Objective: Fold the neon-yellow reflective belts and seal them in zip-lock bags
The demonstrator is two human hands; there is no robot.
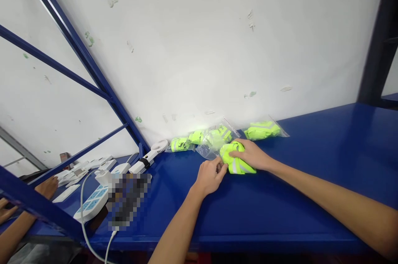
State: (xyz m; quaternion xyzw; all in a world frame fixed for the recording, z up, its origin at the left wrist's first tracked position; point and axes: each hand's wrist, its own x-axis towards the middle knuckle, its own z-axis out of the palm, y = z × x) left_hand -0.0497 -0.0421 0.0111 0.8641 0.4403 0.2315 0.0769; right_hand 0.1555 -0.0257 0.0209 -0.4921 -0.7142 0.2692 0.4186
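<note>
A bundled neon-yellow reflective vest [238,168] with silver strips rests on the blue shelf. My right hand [252,155] grips it from above and the right, fingers wrapped over its top. Against its left edge is my left hand [209,176], fingers curled closed; whatever is pinched in them is hidden. Just behind my hands lies a clear plastic bag [214,137] with more yellow reflective material inside. Another bagged yellow bundle [263,130] lies behind my right hand, by the wall. A further bagged bundle [179,144] sits to the left.
Left on the blue shelf [295,214] are a small white fan [159,146], a power strip [93,202] with cables, and a pixelated dark object [130,199]. A blue metal frame [93,65] slants across the left. Beyond it shows another person's hand [47,187].
</note>
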